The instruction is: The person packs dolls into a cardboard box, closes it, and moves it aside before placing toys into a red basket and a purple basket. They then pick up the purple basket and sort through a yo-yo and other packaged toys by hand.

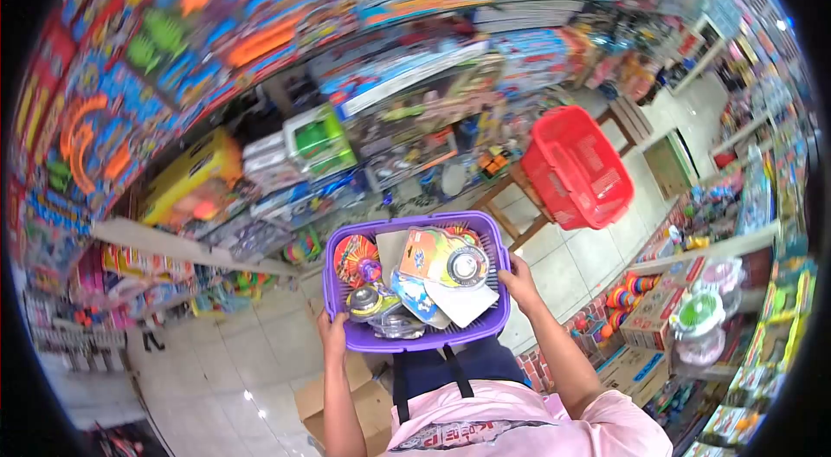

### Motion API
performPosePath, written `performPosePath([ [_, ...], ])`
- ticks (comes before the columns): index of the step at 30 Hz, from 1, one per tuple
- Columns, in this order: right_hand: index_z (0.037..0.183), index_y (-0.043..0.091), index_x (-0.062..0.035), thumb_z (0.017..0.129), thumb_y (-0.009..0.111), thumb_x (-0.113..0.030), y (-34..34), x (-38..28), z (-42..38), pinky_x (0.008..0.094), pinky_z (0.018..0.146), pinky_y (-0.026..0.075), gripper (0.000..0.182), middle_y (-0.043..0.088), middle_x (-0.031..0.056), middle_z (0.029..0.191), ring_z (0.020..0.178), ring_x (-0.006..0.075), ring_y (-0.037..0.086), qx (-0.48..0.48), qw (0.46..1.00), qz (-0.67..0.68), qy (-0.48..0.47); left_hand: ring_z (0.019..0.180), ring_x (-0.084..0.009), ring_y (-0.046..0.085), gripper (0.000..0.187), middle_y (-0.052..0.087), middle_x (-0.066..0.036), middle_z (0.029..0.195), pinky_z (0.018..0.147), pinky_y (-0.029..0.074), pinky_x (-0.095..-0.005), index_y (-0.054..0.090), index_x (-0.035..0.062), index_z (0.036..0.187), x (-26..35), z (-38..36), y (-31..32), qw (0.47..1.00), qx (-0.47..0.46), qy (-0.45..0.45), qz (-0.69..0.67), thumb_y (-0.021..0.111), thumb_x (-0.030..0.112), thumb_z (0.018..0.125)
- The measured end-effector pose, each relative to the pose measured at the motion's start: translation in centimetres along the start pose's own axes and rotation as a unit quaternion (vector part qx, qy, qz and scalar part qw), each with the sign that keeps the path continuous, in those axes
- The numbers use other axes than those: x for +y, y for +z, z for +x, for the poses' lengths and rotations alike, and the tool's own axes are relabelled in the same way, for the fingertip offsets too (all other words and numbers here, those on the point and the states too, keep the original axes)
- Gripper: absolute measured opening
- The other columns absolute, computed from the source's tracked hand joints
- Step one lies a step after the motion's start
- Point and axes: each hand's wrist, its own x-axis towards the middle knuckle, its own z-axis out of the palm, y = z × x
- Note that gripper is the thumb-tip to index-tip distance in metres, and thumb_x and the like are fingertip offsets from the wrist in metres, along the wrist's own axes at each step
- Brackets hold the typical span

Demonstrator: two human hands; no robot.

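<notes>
— What sits at the centre?

— A purple rectangular plastic basket (415,340) with slotted walls, held level in front of the person's chest, over the pale tiled floor (216,362). It is filled with carded toy packs: a round red spinning-top pack (356,260) at the left end, an orange-and-blue blister card with a silver disc (450,260) across the middle, and a chrome top in clear plastic (365,301) toward the near left corner.

— And the hands?

— The left hand (332,334) grips the near left corner, fingers wrapped shut over the rim. The right hand (519,282) clamps the right end wall, thumb on top of the rim, fingers curled under and out of sight. Both are closed on the basket.

— What lies past its edges?

— Directly beyond the far rim, a wooden stool (519,206) carries a red plastic shopping basket (576,164), tilted and well apart from the purple one. Left of that, crowded shelves hold a green-and-white toy box (320,141) and a yellow carton (190,176). To the right, cardboard boxes of toys (649,314) stand near the right elbow. A brown cardboard box (368,401) sits on the floor just below the left forearm.

— Open room?

— Bare tile spreads to the lower left, and a strip of tile runs between the stool and the right-hand display.
</notes>
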Motion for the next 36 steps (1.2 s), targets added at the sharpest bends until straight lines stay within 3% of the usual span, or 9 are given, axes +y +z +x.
performPosePath([
  [5,0.113,0.060,0.0049,0.073,0.058,-0.007,-13.5,-2.5,-5.3,0.0291,0.073,0.050,0.042,0.065,0.0071,0.092,0.080,0.0122,0.059,0.051,0.997,0.018,-0.049,0.084,-0.0128,0.060,0.026,0.065,-0.005,0.094,0.078,0.047,-0.0277,0.064,-0.0027,0.101,3.9,-3.7,10.7,0.996,-0.025,0.002,0.084,0.056,-0.001,0.076],
  [9,0.106,0.063,0.0027,0.072,0.060,-0.006,-22.8,-5.5,-9.4,0.0248,0.064,0.047,0.035,0.062,0.0022,0.085,0.073,0.0091,0.057,0.083,0.995,0.005,-0.061,0.074,-0.0111,0.056,0.020,0.064,-0.003,0.085,0.069,0.046,-0.0280,0.063,-0.0022,0.095,5.5,-4.9,19.0,0.986,-0.140,0.038,0.079,0.062,0.005,0.076],
  [13,0.097,0.066,0.0033,0.075,0.065,-0.008,-31.9,-2.8,-15.0,0.0248,0.062,0.045,0.025,0.062,0.0001,0.079,0.070,0.0078,0.055,0.187,0.976,-0.010,-0.107,0.069,-0.0102,0.054,0.020,0.063,-0.002,0.080,0.066,0.044,-0.0264,0.064,-0.0021,0.091,7.5,-10.5,28.9,0.963,-0.238,0.074,0.097,0.061,0.005,0.072],
  [15,0.097,0.067,0.0053,0.077,0.066,-0.007,-35.7,-1.7,-18.1,0.0259,0.062,0.045,0.023,0.063,0.0008,0.076,0.067,0.0084,0.055,0.245,0.966,0.046,-0.068,0.068,-0.0096,0.054,0.020,0.062,-0.001,0.078,0.065,0.043,-0.0253,0.065,-0.0021,0.089,7.6,-12.3,33.2,0.952,-0.271,0.088,0.114,0.060,0.004,0.071],
  [17,0.095,0.067,0.0046,0.078,0.066,-0.007,-38.2,-2.0,-19.5,0.0260,0.060,0.043,0.020,0.062,-0.0001,0.075,0.065,0.0073,0.053,0.283,0.954,0.042,-0.087,0.067,-0.0082,0.053,0.022,0.062,0.000,0.077,0.063,0.042,-0.0238,0.066,-0.0021,0.088,7.8,-11.1,37.4,0.917,-0.374,0.060,0.123,0.059,0.003,0.068],
  [20,0.093,0.067,0.0035,0.078,0.065,-0.008,-41.8,-0.7,-22.9,0.0253,0.060,0.043,0.019,0.062,0.0001,0.075,0.065,0.0062,0.053,0.378,0.911,0.123,-0.114,0.065,-0.0078,0.053,0.023,0.062,0.000,0.077,0.062,0.042,-0.0237,0.065,-0.0023,0.089,7.3,-13.3,44.2,0.889,-0.436,0.074,0.122,0.059,0.003,0.068],
  [23,0.095,0.066,0.0034,0.078,0.065,-0.008,-44.5,-1.7,-24.7,0.0251,0.063,0.044,0.021,0.064,0.0008,0.079,0.068,0.0072,0.056,0.416,0.896,0.134,-0.079,0.066,-0.0084,0.055,0.023,0.064,0.000,0.079,0.064,0.044,-0.0238,0.066,-0.0023,0.090,9.5,-15.3,50.7,0.892,-0.428,0.071,0.123,0.058,0.002,0.069],
  [28,0.111,0.063,0.0041,0.078,0.065,-0.012,-50.5,-0.3,-25.8,0.0286,0.083,0.047,0.037,0.066,0.0075,0.101,0.089,0.0134,0.060,0.464,0.856,0.207,-0.099,0.073,-0.0086,0.058,0.023,0.066,-0.002,0.085,0.068,0.046,-0.0245,0.066,-0.0022,0.095,5.9,-16.5,62.5,0.818,-0.563,0.026,0.116,0.060,0.002,0.073],
  [36,0.119,0.058,0.0048,0.079,0.063,0.000,-63.0,0.6,-17.7,0.0284,0.085,0.048,0.041,0.066,0.0097,0.106,0.093,0.0158,0.062,0.515,0.842,0.154,-0.039,0.075,-0.0088,0.059,0.021,0.067,-0.003,0.086,0.071,0.048,-0.0253,0.065,-0.0023,0.097,1.5,-15.3,82.0,0.785,-0.612,0.003,0.100,0.059,0.001,0.078],
])
